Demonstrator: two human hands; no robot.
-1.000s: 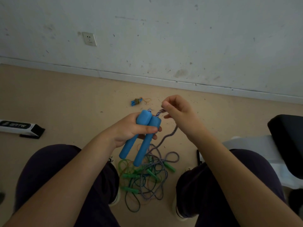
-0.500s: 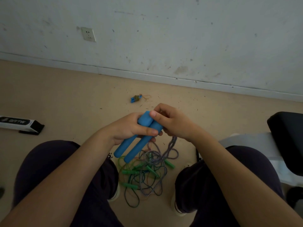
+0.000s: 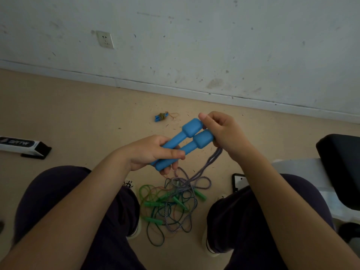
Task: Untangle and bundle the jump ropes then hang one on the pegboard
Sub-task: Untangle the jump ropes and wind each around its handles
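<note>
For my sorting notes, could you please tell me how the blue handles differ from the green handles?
The blue handles are thick, with wide heads; the green handles are thin. The blue handles are held off the floor, side by side, the left hand gripping them and the right hand at their heads; the green handles lie scattered in the tangle on the floor. Both have cords attached.

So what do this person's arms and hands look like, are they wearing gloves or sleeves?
No gloves or sleeves show: the left hand and the right hand are bare, as are both forearms. No rings, watch or bands are visible. Below them, the legs wear dark trousers.
</note>
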